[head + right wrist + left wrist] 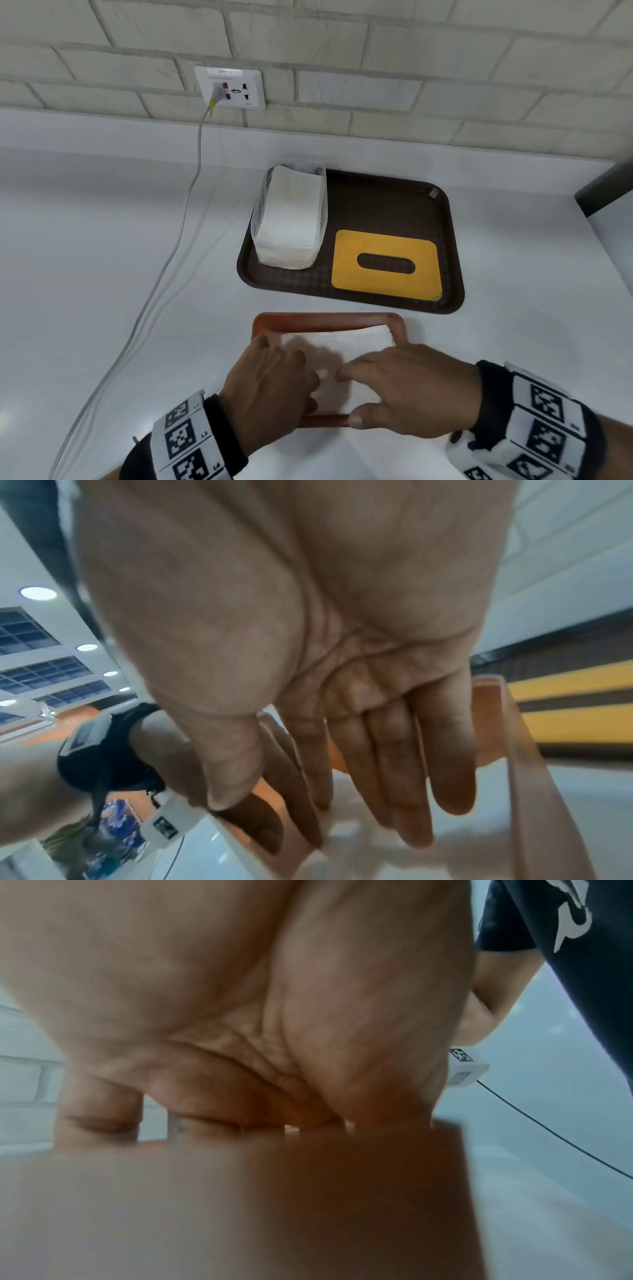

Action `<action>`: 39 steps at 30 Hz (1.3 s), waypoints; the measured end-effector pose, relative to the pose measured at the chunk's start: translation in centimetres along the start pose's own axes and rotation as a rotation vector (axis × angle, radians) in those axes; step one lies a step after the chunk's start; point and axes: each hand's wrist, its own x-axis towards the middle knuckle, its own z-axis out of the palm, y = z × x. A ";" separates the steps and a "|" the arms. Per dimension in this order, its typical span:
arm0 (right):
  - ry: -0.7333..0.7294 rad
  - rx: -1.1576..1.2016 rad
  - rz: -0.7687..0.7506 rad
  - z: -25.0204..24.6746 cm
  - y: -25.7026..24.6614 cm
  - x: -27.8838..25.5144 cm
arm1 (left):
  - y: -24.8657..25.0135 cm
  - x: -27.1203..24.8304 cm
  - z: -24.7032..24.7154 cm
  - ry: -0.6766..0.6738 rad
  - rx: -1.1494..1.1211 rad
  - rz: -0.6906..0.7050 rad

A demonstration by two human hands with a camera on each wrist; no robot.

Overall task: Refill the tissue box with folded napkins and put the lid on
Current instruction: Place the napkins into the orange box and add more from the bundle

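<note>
A red-brown tissue box stands on the white counter near me, holding a stack of white folded napkins. My left hand presses flat on the napkins' left part, beside the box's left wall. My right hand lies on the right part with straight fingers and its thumb at the box's near rim. Neither hand grips anything. The yellow lid with an oval slot lies flat on a dark brown tray behind the box; its edge shows in the right wrist view.
An open plastic pack of white napkins stands on the tray's left side. A grey cable runs from a wall socket down the counter's left. A dark object juts in at the right edge.
</note>
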 end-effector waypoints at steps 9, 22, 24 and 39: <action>-0.136 -0.025 -0.015 1.0 0.1 0.4 | -0.1 0.1 0.2 -0.009 0.061 -0.037; 0.348 0.674 -0.154 -8.2 -0.1 -2.4 | -8.1 -0.4 -9.5 0.380 -0.663 -0.085; 0.503 0.729 -0.161 -9.8 0.4 -1.9 | -9.7 0.4 -10.4 0.447 -0.836 -0.126; 0.526 1.161 0.197 -14.7 5.0 12.4 | -17.6 12.2 -6.2 0.276 -0.987 -0.659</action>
